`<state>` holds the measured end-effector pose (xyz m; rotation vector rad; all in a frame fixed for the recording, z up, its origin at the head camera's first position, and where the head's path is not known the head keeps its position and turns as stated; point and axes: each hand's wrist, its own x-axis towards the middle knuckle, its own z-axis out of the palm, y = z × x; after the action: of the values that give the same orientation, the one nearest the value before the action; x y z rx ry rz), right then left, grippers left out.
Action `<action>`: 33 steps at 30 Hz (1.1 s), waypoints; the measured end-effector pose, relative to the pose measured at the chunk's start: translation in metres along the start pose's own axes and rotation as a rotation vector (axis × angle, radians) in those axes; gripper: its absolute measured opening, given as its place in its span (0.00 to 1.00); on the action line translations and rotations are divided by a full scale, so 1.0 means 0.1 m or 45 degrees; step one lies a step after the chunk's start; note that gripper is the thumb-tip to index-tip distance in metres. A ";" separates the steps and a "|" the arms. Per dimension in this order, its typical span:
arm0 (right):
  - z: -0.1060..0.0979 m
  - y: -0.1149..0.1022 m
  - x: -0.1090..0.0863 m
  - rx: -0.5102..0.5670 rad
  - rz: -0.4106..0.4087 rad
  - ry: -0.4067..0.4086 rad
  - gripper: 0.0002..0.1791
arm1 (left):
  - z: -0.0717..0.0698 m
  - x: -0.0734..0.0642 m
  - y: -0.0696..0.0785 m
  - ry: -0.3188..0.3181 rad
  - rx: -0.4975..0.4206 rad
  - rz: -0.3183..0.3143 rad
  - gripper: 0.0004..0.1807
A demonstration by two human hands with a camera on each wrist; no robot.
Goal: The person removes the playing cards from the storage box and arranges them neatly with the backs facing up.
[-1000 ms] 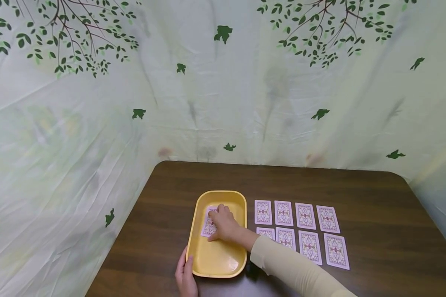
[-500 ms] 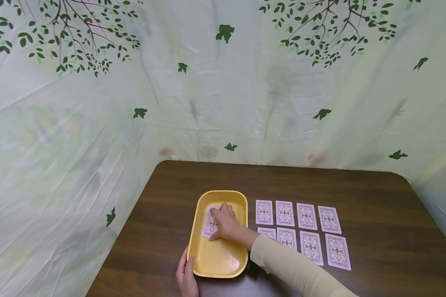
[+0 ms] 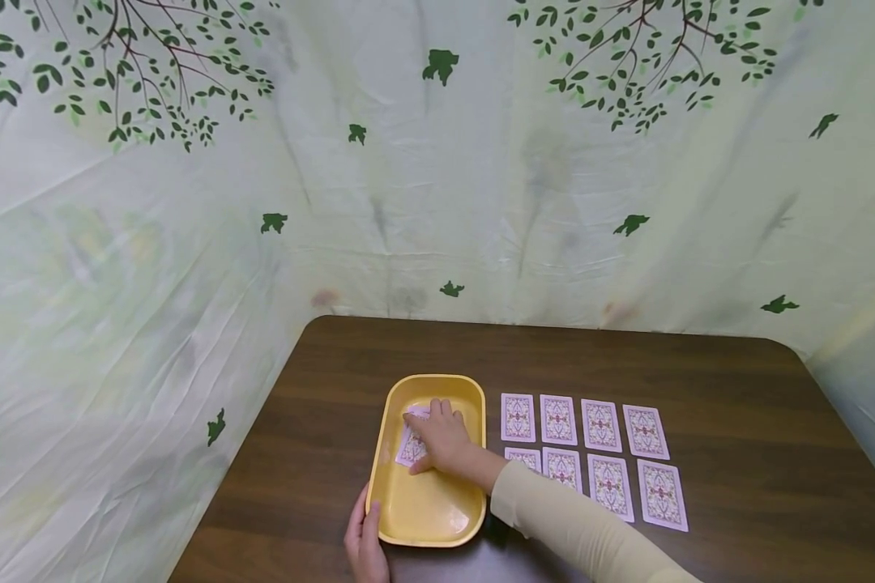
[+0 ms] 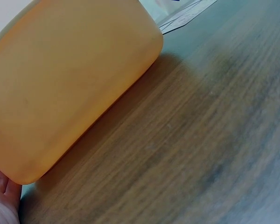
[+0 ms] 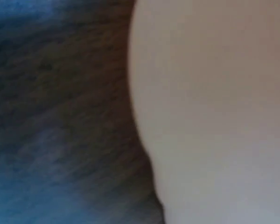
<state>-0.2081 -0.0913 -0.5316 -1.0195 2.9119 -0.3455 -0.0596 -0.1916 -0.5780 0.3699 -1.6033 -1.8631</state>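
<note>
In the head view, a yellow tray (image 3: 430,518) stands on the table with a patterned playing card (image 3: 411,447) face down inside it; whether more cards lie beneath is not visible. My right hand (image 3: 445,437) reaches into the tray over this card, fingers spread, the thumb by its near edge and the index finger near its far end. Part of the card is hidden under the hand. At the tray's near left corner, my left hand (image 3: 364,538) holds its side. The left wrist view shows the tray's outer wall (image 4: 74,84) and some fingers of that hand (image 4: 2,186).
Right of the tray, several face-down cards (image 3: 601,425) lie in two rows on the brown table (image 3: 744,421). The right sleeve (image 3: 583,522) covers parts of the nearer row. Behind the table hangs a leaf-patterned cloth (image 3: 539,202). Sleeve or skin fills much of the blurred right wrist view.
My right index finger has straightened slightly leftward over the card. The tray, the left hand and the rows of cards stay where they were.
</note>
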 end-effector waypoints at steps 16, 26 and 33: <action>-0.01 0.02 -0.04 0.090 -0.167 0.050 0.39 | 0.00 0.00 -0.01 0.013 -0.025 -0.002 0.19; 0.01 0.02 -0.07 -0.037 -0.252 0.042 0.35 | 0.00 -0.01 -0.02 0.027 0.029 -0.032 0.21; -0.12 0.03 -0.10 0.016 -0.349 0.115 0.34 | -0.01 0.00 -0.02 0.002 -0.001 0.002 0.19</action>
<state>-0.2039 -0.0803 -0.5209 -1.4411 2.8427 -0.4284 -0.0601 -0.1922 -0.5799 0.3699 -1.6011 -1.8618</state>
